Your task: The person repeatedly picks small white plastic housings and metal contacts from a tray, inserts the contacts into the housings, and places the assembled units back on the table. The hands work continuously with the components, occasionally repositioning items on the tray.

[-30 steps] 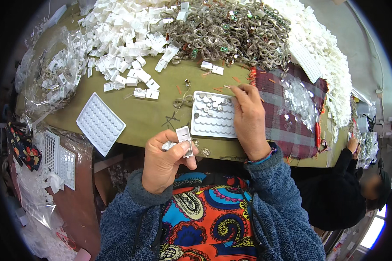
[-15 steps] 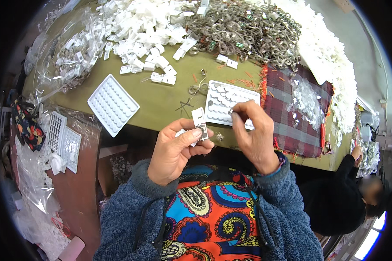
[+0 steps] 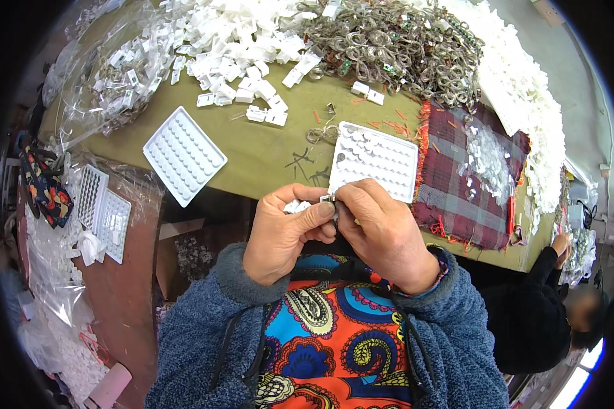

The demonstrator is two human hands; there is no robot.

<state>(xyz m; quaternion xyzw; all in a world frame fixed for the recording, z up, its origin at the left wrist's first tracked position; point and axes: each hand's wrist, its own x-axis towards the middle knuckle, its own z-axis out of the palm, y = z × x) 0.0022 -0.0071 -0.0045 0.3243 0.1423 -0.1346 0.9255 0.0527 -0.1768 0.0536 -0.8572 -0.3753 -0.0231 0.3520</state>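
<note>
My left hand (image 3: 274, 237) is closed around small white plastic cases (image 3: 296, 206), pinching one between thumb and fingers. Against the end of that case press the bent fingers of my right hand (image 3: 393, 238); whatever sits between them is hidden. Just beyond my hands lies a white tray (image 3: 408, 198) with rows of round pockets. Small round discs (image 3: 363, 144) rest in its far part, silvery or white, and one darker disc (image 3: 341, 157) is at its left side.
Another pocketed tray (image 3: 184, 157) lies to the left. White cases (image 3: 252, 41) and coiled wires (image 3: 396, 48) are heaped at the back. A plaid cloth (image 3: 450, 191) with clear bits lies right, beside a white heap (image 3: 542, 136). A person (image 3: 525, 313) works at far right.
My right hand has moved from the tray's near edge leftward and down to the case in my left hand. The case now shows less between my fingers. The view has shifted slightly.
</note>
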